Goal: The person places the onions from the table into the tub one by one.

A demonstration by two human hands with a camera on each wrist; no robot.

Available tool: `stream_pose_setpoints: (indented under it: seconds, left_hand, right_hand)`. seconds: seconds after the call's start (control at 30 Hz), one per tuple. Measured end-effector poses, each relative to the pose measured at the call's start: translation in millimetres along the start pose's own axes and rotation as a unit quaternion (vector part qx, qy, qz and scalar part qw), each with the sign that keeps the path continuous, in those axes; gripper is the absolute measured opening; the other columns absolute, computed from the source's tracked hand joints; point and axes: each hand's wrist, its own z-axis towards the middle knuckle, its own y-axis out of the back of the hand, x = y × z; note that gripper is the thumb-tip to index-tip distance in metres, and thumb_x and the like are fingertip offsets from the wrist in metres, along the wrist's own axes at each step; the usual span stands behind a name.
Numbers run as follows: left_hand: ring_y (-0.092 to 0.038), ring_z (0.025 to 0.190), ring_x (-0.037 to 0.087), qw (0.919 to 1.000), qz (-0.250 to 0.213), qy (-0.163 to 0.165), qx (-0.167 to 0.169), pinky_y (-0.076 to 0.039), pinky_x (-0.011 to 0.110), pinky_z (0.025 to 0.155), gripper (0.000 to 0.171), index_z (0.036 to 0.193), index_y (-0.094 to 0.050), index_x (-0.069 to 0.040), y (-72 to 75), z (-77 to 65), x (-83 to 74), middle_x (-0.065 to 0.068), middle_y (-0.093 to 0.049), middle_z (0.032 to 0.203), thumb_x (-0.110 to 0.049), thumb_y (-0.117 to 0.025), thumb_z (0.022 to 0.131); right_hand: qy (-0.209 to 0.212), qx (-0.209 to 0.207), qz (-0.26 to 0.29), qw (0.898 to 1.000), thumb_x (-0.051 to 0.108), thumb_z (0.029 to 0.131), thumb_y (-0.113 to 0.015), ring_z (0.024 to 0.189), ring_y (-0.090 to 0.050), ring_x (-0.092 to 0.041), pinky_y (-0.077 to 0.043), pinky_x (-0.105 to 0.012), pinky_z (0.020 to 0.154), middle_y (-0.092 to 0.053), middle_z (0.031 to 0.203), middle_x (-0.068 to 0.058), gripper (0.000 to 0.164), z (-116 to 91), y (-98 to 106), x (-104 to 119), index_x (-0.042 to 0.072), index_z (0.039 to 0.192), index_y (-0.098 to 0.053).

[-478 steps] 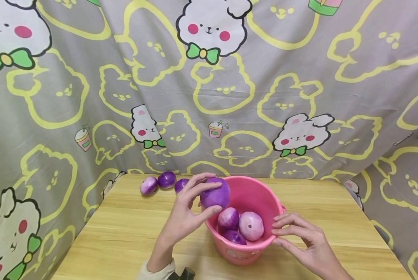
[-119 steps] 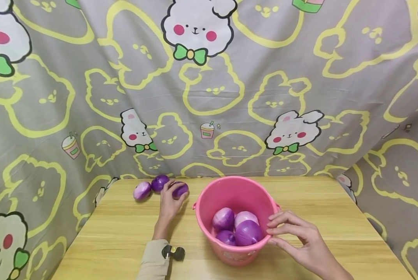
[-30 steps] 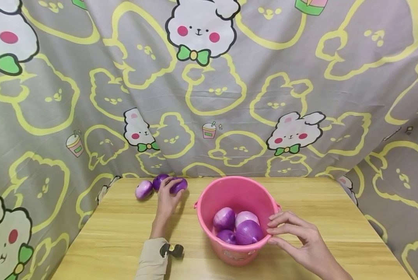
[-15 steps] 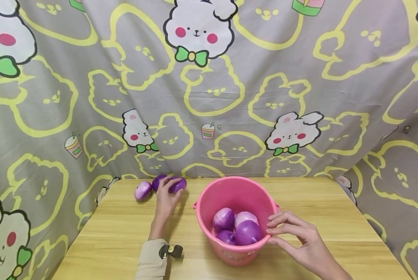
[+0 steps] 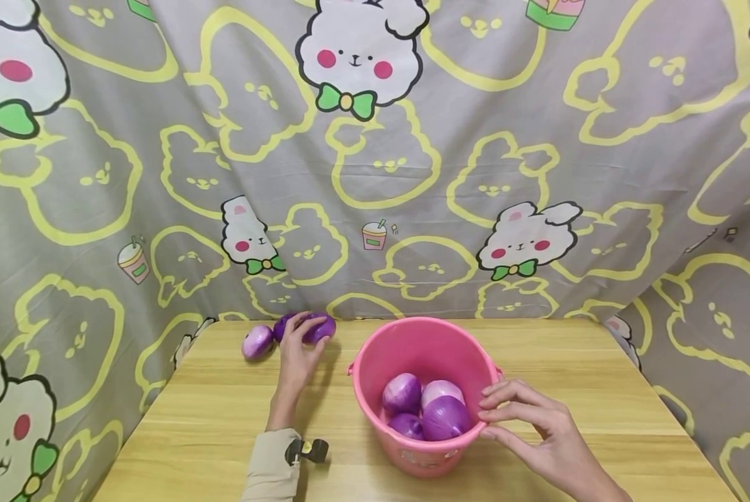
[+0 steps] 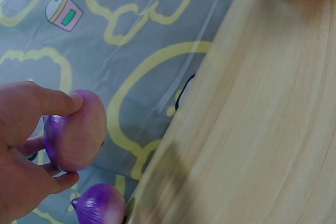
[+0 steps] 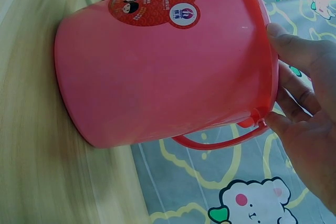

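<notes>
One bucket [image 5: 434, 348], its rim pinched by the right grip [image 5: 547, 429], holds four onions [image 5: 446, 418], perhaps more. The left grip [image 5: 296, 359] pinches one of three onions [image 5: 258, 341] at the counter's [image 5: 601, 390] back, partly hiding another.

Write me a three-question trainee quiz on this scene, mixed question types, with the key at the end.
1. How many onions show inside the pink bucket?

2. What does the left hand hold?
A) the bucket's handle
B) an onion
C) a sleeve

3. Fill in the blank: The right hand holds the bucket by its ____.

Key:
1. Four
2. B
3. rim
</notes>
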Motion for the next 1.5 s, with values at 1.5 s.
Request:
stream_pose_setpoints:
  seconds: [1.5]
  left_hand:
    - [-0.054, 0.126, 0.047, 0.9998, 0.004, -0.018, -0.005, -0.042, 0.059, 0.108, 0.04, 0.114, -0.076, -0.006, 10.9, 5.5, -18.7, 0.026, -0.057, 0.136, 0.001, -0.087, 0.076]
  right_hand:
    - [0.003, 0.002, 0.005, 1.0, -0.013, 0.073, -0.084, 0.115, -0.062, -0.021, -0.046, -0.023, 0.107, -0.069, 0.108, -0.012, 0.039, 1.0, -0.3, 1.0, 0.004, 0.108, -0.077]
